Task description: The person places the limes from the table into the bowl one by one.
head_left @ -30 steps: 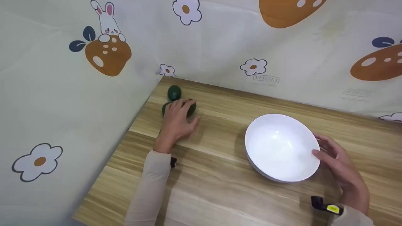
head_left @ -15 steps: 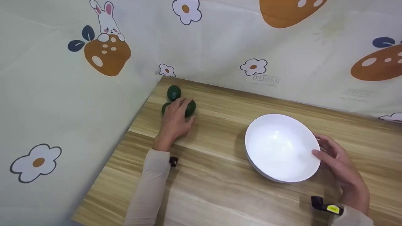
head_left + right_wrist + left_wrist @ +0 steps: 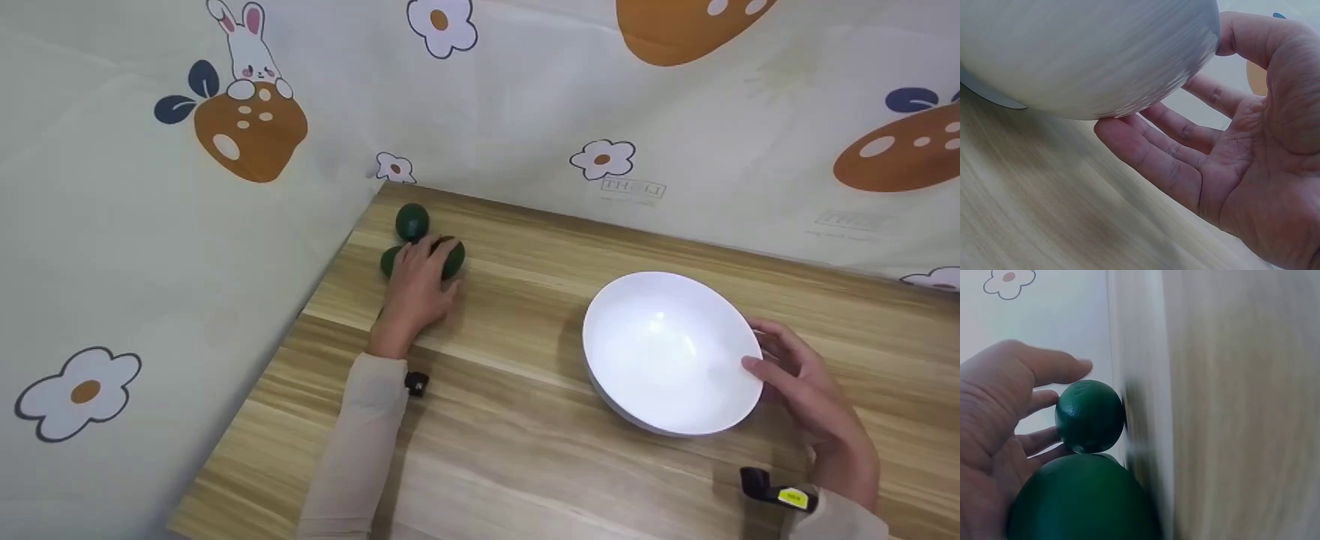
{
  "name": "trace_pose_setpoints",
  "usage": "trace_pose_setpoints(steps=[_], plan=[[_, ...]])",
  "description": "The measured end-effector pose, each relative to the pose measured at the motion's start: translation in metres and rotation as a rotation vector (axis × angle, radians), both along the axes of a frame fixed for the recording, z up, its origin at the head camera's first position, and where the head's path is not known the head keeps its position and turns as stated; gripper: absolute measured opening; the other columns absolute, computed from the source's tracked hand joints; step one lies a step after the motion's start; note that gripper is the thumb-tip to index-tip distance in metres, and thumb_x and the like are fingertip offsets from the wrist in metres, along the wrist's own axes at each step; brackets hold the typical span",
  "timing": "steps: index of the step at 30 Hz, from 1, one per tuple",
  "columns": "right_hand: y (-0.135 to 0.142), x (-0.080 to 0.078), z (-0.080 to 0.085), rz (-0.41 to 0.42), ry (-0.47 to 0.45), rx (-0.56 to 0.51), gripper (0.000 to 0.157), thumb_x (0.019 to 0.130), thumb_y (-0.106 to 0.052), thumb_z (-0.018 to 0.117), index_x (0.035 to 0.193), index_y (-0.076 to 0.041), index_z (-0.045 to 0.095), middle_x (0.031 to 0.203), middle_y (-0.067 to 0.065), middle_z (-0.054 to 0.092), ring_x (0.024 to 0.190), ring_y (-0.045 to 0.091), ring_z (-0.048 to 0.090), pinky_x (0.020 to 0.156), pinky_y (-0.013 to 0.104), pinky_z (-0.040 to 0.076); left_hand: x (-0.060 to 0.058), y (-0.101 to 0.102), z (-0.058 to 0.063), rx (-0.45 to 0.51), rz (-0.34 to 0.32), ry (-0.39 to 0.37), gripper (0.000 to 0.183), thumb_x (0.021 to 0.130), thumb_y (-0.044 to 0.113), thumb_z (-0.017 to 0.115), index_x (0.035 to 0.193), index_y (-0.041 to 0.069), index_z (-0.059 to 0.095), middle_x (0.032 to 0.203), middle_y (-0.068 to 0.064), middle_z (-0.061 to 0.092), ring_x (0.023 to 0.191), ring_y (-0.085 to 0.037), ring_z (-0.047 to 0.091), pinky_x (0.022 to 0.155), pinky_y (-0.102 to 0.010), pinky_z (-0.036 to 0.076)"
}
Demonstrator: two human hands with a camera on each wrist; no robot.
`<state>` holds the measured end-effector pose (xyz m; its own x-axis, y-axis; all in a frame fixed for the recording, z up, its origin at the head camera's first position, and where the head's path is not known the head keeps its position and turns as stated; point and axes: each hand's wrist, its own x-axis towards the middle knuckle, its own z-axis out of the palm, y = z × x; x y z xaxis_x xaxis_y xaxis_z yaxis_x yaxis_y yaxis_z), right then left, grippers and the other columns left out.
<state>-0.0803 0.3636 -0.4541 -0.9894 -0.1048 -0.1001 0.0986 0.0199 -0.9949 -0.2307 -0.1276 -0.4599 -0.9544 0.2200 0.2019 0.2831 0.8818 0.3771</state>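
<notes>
Right hand [image 3: 814, 397] is pinching the rim of a white, round, glossy bowl [image 3: 667, 360], thumb lying over the edge, fingers spreading under the outer wall. Left hand [image 3: 418, 289] is standing wide around a dark green, smooth, rounded fruit [image 3: 455, 260]: fingers arching over it, thumb sitting apart from its skin in the head view.

That fruit is lying on the pale brown, wood-grained tabletop [image 3: 517, 450], near the far left corner. A second green fruit [image 3: 412, 223] is sitting just beyond the fingertips, closer to that corner; a third green fruit [image 3: 390, 262] is showing partly past the hand, on the side toward the left edge. From the left wrist, one green fruit [image 3: 1086, 500] is filling the bottom of the view, close to the palm.

Bowl is standing well apart from the fruits, to their right, away from the left edge. Its mouth is facing upward; whether its base is sitting flat, I cannot tell.

Both forearms are wearing beige sleeves [image 3: 356, 442]. Black wrist devices are showing at both cuffs, the right one [image 3: 776, 491] bearing a yellow label. Behind the far edge, a pale wall covering [image 3: 517, 97] is hanging, printed with flowers, orange fruit shapes and a rabbit.
</notes>
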Motion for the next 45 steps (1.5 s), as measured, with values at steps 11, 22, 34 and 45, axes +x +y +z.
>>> trace_pose_setpoints(steps=[11,22,34,45], plan=[[-0.0006,0.0004,-0.0002,-0.008,0.001,0.0,0.044,0.099,-0.001,0.053,0.141,-0.015,0.048,0.125,-0.01,0.067,0.101,0.007,0.071,0.075,0.03,0.062,0.0,0.0031,-0.0006,-0.001,-0.006,0.013,0.054,0.092,0.016,0.071,0.143,0.015,0.053,0.148,-0.018,0.048,0.143,-0.033,0.044,0.126,-0.056,0.02],[-0.0003,-0.0006,-0.0002,-0.015,-0.004,0.019,0.044,0.099,-0.002,0.054,0.141,-0.016,0.048,0.126,-0.012,0.066,0.104,0.005,0.07,0.077,0.028,0.061,0.0022,0.0037,-0.0015,0.03,-0.015,0.003,0.054,0.093,0.015,0.071,0.143,0.02,0.052,0.144,-0.01,0.054,0.142,-0.028,0.046,0.127,-0.057,0.016],[0.0001,-0.0018,0.0013,-0.008,0.008,0.038,0.044,0.099,-0.002,0.055,0.141,-0.015,0.048,0.125,-0.013,0.065,0.105,0.003,0.068,0.079,0.024,0.06,0.0028,0.0029,0.0016,0.078,-0.032,-0.012,0.054,0.093,0.01,0.07,0.144,0.015,0.053,0.141,-0.014,0.053,0.134,-0.034,0.052,0.119,-0.047,0.038],[-0.0008,-0.0008,0.0006,-0.012,0.008,0.042,0.044,0.099,-0.002,0.055,0.141,-0.014,0.048,0.125,-0.012,0.066,0.104,0.004,0.069,0.079,0.024,0.06,0.0045,0.0046,-0.0007,0.101,-0.033,-0.006,0.052,0.09,0.012,0.074,0.137,0.021,0.055,0.138,-0.006,0.055,0.13,-0.027,0.055,0.111,-0.046,0.045]])
